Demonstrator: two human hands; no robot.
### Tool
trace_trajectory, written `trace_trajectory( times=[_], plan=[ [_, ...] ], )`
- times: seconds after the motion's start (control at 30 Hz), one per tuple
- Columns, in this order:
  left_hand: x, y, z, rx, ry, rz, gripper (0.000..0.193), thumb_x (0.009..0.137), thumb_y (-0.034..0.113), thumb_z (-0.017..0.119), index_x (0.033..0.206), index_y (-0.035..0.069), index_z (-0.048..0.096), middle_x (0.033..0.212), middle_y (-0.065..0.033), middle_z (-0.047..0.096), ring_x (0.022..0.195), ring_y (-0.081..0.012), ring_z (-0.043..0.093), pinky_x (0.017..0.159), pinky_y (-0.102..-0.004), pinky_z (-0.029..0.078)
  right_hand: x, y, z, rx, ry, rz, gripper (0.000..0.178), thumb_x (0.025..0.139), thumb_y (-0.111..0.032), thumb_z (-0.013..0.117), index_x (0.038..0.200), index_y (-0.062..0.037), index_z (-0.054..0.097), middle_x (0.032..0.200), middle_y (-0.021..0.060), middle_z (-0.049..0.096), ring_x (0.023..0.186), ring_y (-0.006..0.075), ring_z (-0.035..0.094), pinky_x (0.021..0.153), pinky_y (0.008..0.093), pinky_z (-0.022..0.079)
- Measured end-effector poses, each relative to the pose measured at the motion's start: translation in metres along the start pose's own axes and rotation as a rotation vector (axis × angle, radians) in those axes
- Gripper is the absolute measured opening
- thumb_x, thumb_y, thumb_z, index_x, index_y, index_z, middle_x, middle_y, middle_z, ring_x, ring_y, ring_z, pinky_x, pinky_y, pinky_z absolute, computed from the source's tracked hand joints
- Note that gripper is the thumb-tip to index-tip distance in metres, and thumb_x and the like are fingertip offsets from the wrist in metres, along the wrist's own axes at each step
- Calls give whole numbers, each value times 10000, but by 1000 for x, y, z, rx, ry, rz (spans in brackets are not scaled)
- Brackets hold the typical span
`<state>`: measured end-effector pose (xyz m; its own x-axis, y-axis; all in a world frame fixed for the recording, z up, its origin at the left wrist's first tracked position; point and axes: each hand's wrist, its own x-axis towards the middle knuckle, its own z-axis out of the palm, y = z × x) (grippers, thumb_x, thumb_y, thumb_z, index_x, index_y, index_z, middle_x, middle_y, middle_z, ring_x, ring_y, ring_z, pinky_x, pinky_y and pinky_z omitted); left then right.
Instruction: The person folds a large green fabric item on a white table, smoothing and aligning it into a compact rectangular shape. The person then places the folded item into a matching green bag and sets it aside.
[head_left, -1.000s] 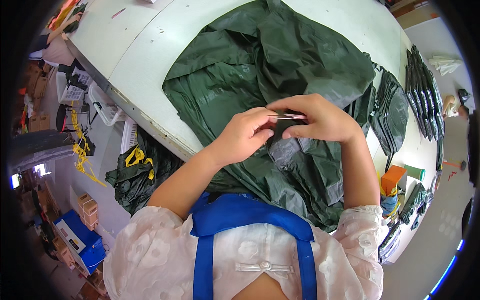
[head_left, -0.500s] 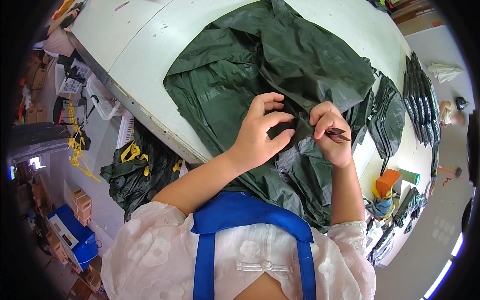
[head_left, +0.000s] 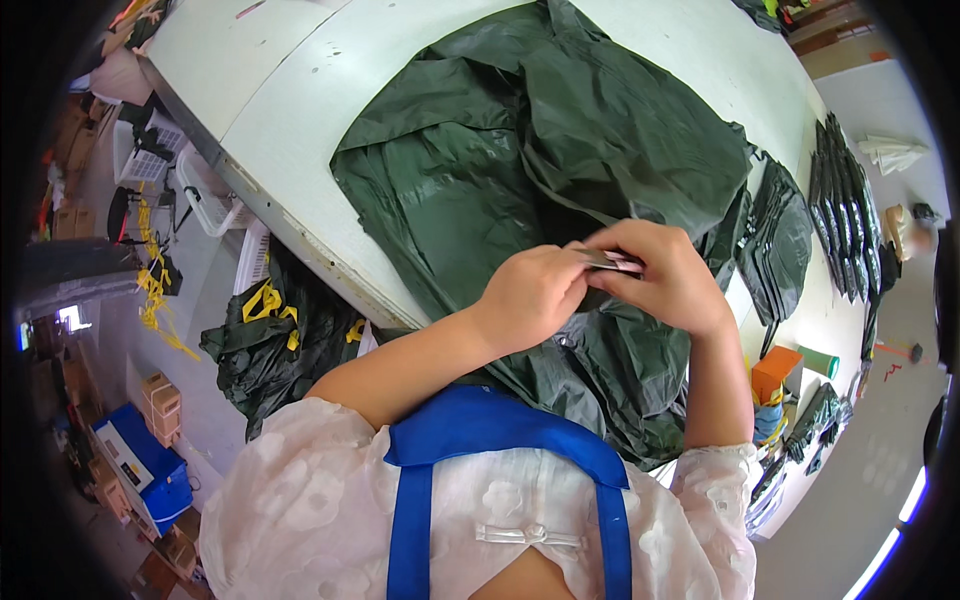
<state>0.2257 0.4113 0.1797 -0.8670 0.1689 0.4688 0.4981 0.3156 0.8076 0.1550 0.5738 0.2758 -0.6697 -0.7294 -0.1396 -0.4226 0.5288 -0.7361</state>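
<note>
A dark green raincoat, thin and shiny, lies crumpled across the white table and hangs over the edge towards me. Both hands meet above its middle. My right hand is closed around small snips, whose metal shows between the fingers and points left. My left hand is closed in a pinch right at the snips' tip. What its fingertips hold is hidden behind the fingers. A folded edge of the raincoat runs up to the hands.
Folded dark garments and black packs lie at the right. An orange box and a green roll stand near the right edge. White baskets and a dark heap with yellow straps are beyond the table's left edge.
Both hands have come together. My left fingers have closed from a spread grip, and my right hand has turned so the snips point left towards them.
</note>
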Motion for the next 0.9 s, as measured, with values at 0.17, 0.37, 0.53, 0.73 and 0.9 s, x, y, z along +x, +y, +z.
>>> trace_trajectory(
  times=[0.17,0.37,0.53,0.73,0.9],
  plan=[
    [-3,-34,2,-1,-67,-76,209,819,31,607,1027,45,609,879,-129,629,827,-319,603,733,-398,490,-17,33,0,-108,117,86,117,771,-9,638,885,5,616,787,132,613,715,275,606,667,311,484],
    [-58,-143,-81,528,257,-463,439,750,71,674,1156,10,517,1131,-205,524,1037,-383,514,942,-427,418,-97,112,-75,322,627,346,124,915,-48,529,1024,-28,583,1011,32,582,859,81,538,772,207,421],
    [-136,-164,-114,415,187,-922,634,719,93,717,1269,-23,424,1203,-232,459,1117,-386,461,989,-419,383,-115,109,-127,513,835,-145,127,951,-102,496,1006,-14,570,1038,113,577,882,148,549,817,271,447],
    [-174,-175,-121,578,382,-912,658,771,73,696,1335,-39,376,1206,-210,475,925,-275,573,848,-362,476,26,15,1,89,241,89,225,822,36,591,1045,5,597,880,71,641,781,108,602,699,271,480],
    [-166,-177,-129,-42,415,-1186,280,806,31,654,1077,9,588,791,6,563,730,-116,526,626,-258,450,76,34,92,127,142,145,172,830,-85,656,965,7,601,768,139,629,683,198,594,663,298,472]
  ],
)
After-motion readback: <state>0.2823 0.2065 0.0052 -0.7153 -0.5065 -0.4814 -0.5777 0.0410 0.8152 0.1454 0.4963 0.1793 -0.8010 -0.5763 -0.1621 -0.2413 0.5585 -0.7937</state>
